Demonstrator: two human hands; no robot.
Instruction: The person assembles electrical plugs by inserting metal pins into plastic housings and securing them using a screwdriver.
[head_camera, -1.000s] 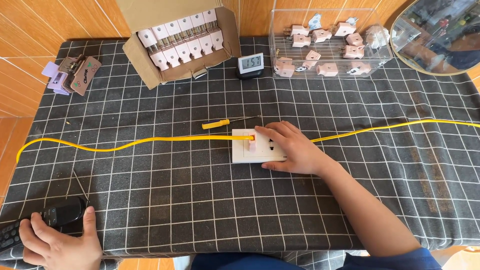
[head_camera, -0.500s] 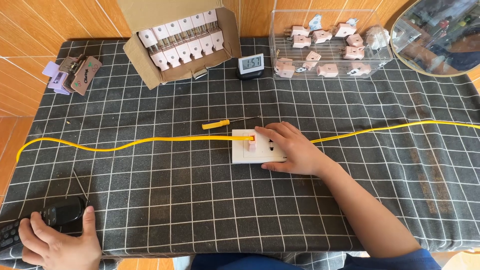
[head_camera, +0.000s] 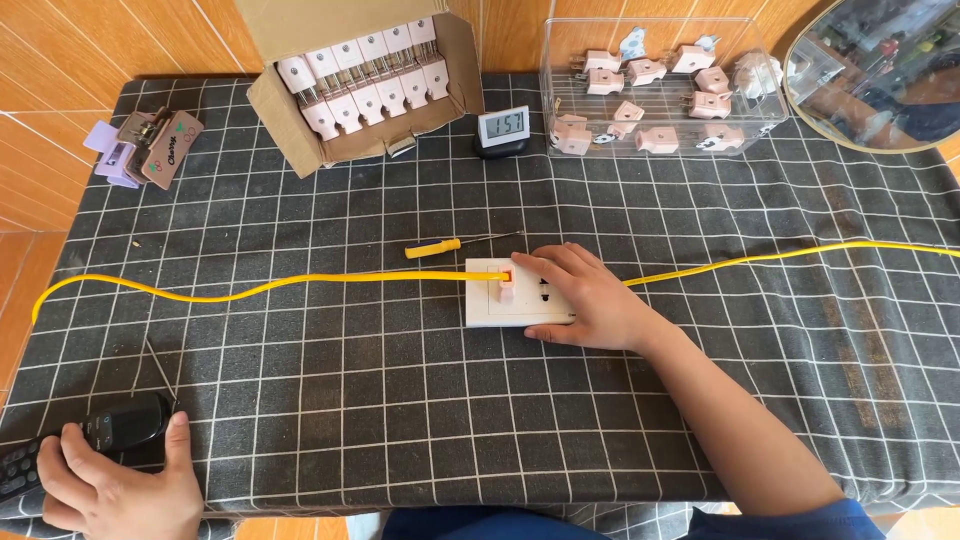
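Nothing much is shifting since the earlier frames: the right hand (head_camera: 590, 300) is still lying flat over the white socket plate (head_camera: 505, 300), and the left hand (head_camera: 120, 485) is still resting on the black handset (head_camera: 115, 428) at the near left edge of the table.

Fingers of the right hand are spreading over the plate's right half, pressing it down rather than gripping it. Just left of the fingertips a pink plug (head_camera: 506, 288) is sitting in the plate, with the yellow cable (head_camera: 300, 280) passing through it and trailing off to both sides. Just beyond the hand a yellow screwdriver (head_camera: 440, 247) is lying on the checked cloth (head_camera: 400, 380).

Left-hand fingers are curling round the handset, thumb up along its right side.

As a judgement, any tug on the long cable could be dragging the plug askew or sliding the plate, since only the flat hand is steadying it.

What the palm is covering on the plate is hidden, and the handset is cut off by the frame edge, so its kind is hard to tell.
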